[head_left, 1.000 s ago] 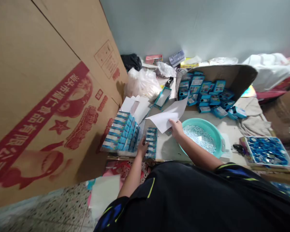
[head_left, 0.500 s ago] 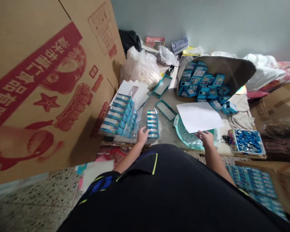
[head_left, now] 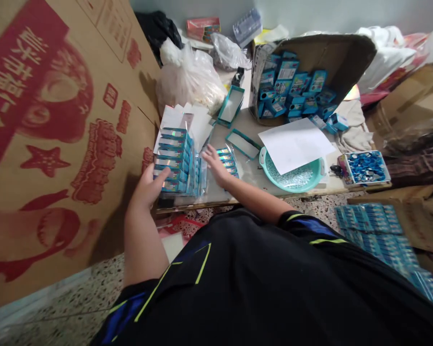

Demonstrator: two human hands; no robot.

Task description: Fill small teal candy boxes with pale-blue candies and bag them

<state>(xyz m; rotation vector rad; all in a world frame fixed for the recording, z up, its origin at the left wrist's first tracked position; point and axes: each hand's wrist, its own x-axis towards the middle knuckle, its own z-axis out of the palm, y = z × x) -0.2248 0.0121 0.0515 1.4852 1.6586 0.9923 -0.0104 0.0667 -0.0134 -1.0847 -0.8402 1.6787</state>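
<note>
A stack of small blue boxes (head_left: pixel 173 158) in clear plastic wrap stands at the left of the table. My left hand (head_left: pixel 146 185) is at its near left side, thumb laid over the boxes and the other fingers mostly hidden down the side. To the right of the stack is my right hand (head_left: pixel 215 166), open with fingers spread and holding nothing. Under and behind that hand lies a short wrapped row of blue boxes (head_left: pixel 228 158), partly covered by it. White card sheets (head_left: pixel 198 117) rest behind the stack.
Two shallow blue trays, one nearer (head_left: pixel 243 143) and one farther (head_left: pixel 231 105), lie mid-table. A white sheet (head_left: pixel 296 144) partly covers a turquoise basin (head_left: pixel 310 180). An open carton (head_left: pixel 339 57) holds loose blue boxes. A big cardboard box (head_left: pixel 75 158) walls the left side.
My right hand has left the white sheet and crossed left to beside the stack. My left hand has moved from the short row to the stack's left side. The view has shifted.
</note>
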